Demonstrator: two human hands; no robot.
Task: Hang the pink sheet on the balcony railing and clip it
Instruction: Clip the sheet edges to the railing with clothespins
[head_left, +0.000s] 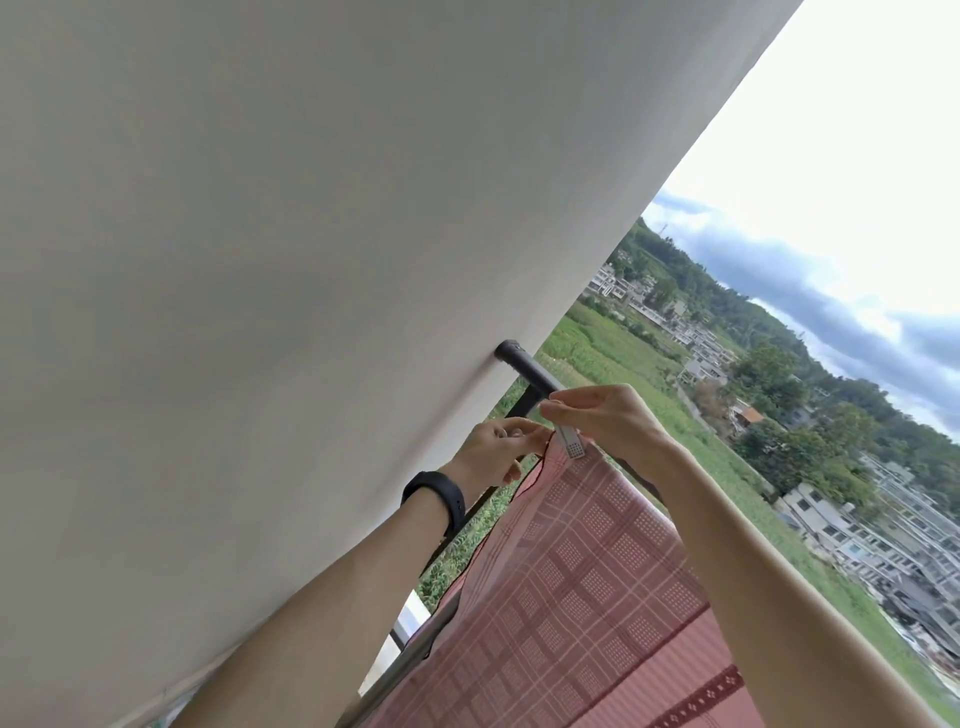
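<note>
The pink checked sheet (587, 582) hangs draped over the dark balcony railing (530, 371), which runs from the white wall toward the lower right. My left hand (498, 449), with a black band on the wrist, pinches the sheet's top corner by its dark hem at the rail. My right hand (608, 415) grips a grey clip (570, 441) from above, its lower end resting on the sheet's top edge beside my left fingers. The rail under the sheet is hidden.
A large white wall (260, 260) fills the left and top of the view, very close to my left arm. Beyond the railing lie green fields (613, 353), trees and buildings (883, 540) far below. A thin lower rail bar (415, 660) shows under the sheet.
</note>
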